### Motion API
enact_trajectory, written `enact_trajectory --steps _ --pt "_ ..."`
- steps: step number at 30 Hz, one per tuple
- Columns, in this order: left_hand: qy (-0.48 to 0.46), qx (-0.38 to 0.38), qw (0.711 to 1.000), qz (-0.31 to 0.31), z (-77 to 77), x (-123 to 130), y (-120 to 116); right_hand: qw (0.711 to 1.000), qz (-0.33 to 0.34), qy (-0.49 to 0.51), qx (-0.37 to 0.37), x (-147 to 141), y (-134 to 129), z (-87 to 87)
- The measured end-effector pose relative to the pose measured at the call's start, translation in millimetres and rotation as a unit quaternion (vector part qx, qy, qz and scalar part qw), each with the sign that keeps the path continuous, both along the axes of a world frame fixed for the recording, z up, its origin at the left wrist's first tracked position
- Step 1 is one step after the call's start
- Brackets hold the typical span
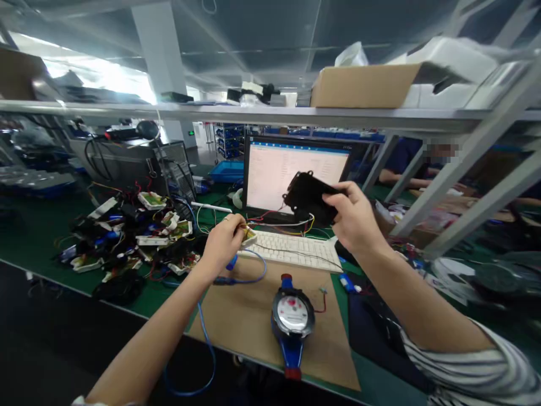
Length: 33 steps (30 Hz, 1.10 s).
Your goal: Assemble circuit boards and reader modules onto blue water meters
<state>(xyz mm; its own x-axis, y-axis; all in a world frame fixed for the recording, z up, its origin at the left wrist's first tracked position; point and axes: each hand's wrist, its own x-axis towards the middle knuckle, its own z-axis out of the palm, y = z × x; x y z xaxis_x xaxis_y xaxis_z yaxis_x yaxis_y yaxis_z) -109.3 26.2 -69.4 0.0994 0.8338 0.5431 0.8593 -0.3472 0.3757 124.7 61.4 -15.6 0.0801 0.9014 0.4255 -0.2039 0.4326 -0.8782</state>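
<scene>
My right hand [353, 217] grips a flat black plastic part [310, 197] between thumb and fingers, raised in front of the monitor's lower right. Thin red, yellow and white wires hang beneath that part. My left hand [226, 239] is closed on a small white and yellowish part [248, 237] at the keyboard's left end. Below the keyboard, a blue watch-shaped device [293, 318] with a round face and red tips lies on a brown board [240, 321].
A white keyboard [296, 251] lies before the monitor [296, 169]. Wired parts [139, 239] are heaped at left. A blue cable [205, 332] hangs over the front edge. A metal shelf [236, 111] with a cardboard box [363, 85] spans above. Another person sits at the right.
</scene>
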Motion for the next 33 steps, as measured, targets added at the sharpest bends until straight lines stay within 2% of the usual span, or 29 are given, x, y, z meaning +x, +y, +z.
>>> enact_trajectory --steps 3,5,9,14,17,19,22,23,25,28,29,31,33 --pt "0.010 -0.053 0.997 -0.047 -26.3 -14.1 -5.6 0.977 0.048 -0.028 -0.206 3.7 -4.2 -42.4" --pt "0.041 -0.081 0.992 -0.085 -39.8 -18.2 -13.2 0.952 0.070 -0.059 -0.291 9.5 -9.9 -67.1" --pt "0.138 -0.103 0.976 -0.133 -60.4 -19.2 -35.4 0.919 0.101 -0.108 -0.365 22.0 -21.8 -105.7" --pt "0.178 -0.148 0.961 -0.150 -83.7 -14.3 -62.8 0.905 0.161 -0.126 -0.373 26.8 -23.8 -137.2" --pt "0.161 -0.194 0.956 -0.150 -92.4 -11.9 -74.6 0.900 0.177 -0.140 -0.372 25.6 -21.6 -145.1" --pt "0.120 -0.227 0.954 -0.152 -93.0 -9.4 -78.5 0.904 0.185 -0.146 -0.357 24.7 -20.4 -144.3" --pt "-0.054 -0.290 0.941 -0.166 -87.3 1.8 -73.0 0.926 0.176 -0.148 -0.300 23.0 -18.5 -136.7" --pt "-0.139 -0.308 0.925 -0.173 -84.7 8.4 -67.6 0.936 0.169 -0.149 -0.271 22.1 -17.7 -133.7" --pt "-0.306 -0.322 0.875 -0.195 -80.3 24.9 -53.5 0.951 0.159 -0.152 -0.215 19.5 -16.3 -129.2" --pt "-0.431 -0.299 0.815 -0.247 -79.2 49.1 -33.2 0.961 0.152 -0.155 -0.172 14.7 -16.1 -128.8" --pt "-0.451 -0.292 0.805 -0.251 -80.6 54.6 -29.1 0.962 0.147 -0.154 -0.169 13.2 -16.5 -130.1" --pt "-0.458 -0.275 0.812 -0.236 -85.6 60.0 -25.9 0.963 0.140 -0.143 -0.178 11.0 -17.3 -133.3" --pt "-0.428 -0.243 0.846 -0.206 -92.2 57.9 -27.2 0.961 0.140 -0.108 -0.211 11.0 -17.0 -135.3"
